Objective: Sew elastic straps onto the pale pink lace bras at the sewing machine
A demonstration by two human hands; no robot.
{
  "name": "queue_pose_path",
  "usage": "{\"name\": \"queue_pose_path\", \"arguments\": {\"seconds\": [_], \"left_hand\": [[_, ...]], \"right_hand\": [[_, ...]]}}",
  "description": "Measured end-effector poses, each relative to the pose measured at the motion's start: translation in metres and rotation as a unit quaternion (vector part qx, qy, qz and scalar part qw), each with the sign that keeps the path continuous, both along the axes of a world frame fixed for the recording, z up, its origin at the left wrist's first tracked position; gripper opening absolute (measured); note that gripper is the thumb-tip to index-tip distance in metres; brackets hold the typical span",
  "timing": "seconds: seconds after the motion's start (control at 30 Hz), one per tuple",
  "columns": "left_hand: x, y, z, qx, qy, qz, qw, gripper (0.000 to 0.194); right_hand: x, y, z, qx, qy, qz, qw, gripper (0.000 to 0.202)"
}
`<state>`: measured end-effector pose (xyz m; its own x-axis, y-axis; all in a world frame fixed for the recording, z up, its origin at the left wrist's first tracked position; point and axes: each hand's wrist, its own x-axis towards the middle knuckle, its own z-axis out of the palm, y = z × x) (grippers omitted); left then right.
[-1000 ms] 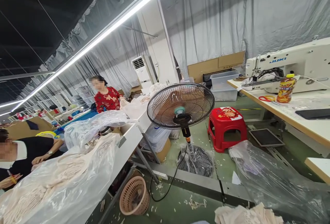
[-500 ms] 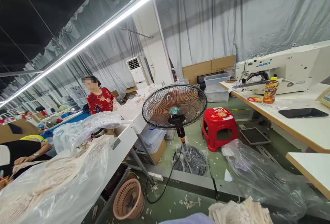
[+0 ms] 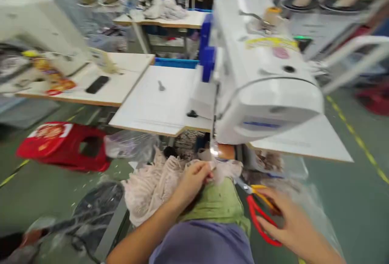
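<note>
My left hand (image 3: 194,179) is closed, thumb and fingers pinching a thin pale cloth piece (image 3: 227,169) just below the head of a white sewing machine (image 3: 264,90). To the right, my right hand (image 3: 288,217) has its fingers in the loops of a pair of scissors (image 3: 253,207) with one red and one yellow handle. The scissor blades point up and left, close to the pale cloth; motion blur hides whether they touch it. A heap of gathered pale fabric (image 3: 152,189) lies left of my left forearm. Green cloth (image 3: 220,201) covers my lap.
A white worktable (image 3: 152,98) extends behind and left of the machine. Further left, a second table holds a phone (image 3: 97,84) and a drink bottle (image 3: 50,71). A red stool (image 3: 60,144) and the plastic-wrapped fan base (image 3: 99,203) stand on the floor at left.
My view has swung right and down, from the standing fan and a seated co-worker to the white sewing machine. Both my hands are now in view, the right one with scissors.
</note>
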<state>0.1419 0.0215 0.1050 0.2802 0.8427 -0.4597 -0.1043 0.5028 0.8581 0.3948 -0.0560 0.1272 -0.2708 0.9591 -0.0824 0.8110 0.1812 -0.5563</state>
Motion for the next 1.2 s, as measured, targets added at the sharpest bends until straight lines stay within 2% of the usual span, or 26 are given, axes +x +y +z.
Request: {"name": "queue_pose_path", "arguments": {"seconds": [0.1,0.23,0.5,0.63,0.8,0.97,1.2], "left_hand": [[0.007,0.005,0.002,0.008,0.002,-0.026,1.0,0.044],[0.005,0.003,0.009,0.022,0.031,-0.017,0.999,0.044],[0.006,0.004,0.005,0.015,0.04,-0.036,0.998,0.031],[0.001,0.004,0.006,-0.006,0.017,-0.025,1.0,0.024],[-0.003,0.005,0.004,-0.023,-0.029,-0.001,0.999,0.043],[-0.004,0.005,0.0,-0.022,-0.02,0.009,1.0,0.051],[-0.004,0.005,0.003,0.036,0.052,0.001,0.998,0.045]], "right_hand": [[-0.004,-0.009,-0.004,0.036,0.015,0.005,0.999,0.029],[-0.022,0.002,-0.006,0.081,0.025,0.01,0.996,0.027],[-0.028,0.02,-0.013,0.038,0.037,0.055,0.997,0.028],[-0.017,0.014,-0.012,-0.005,0.068,0.033,0.997,0.03],[-0.015,0.005,-0.01,-0.027,0.103,-0.037,0.994,0.033],[-0.033,0.01,-0.01,-0.026,0.13,-0.018,0.991,0.036],[-0.05,0.027,-0.015,-0.042,0.129,-0.012,0.991,0.036]]}}
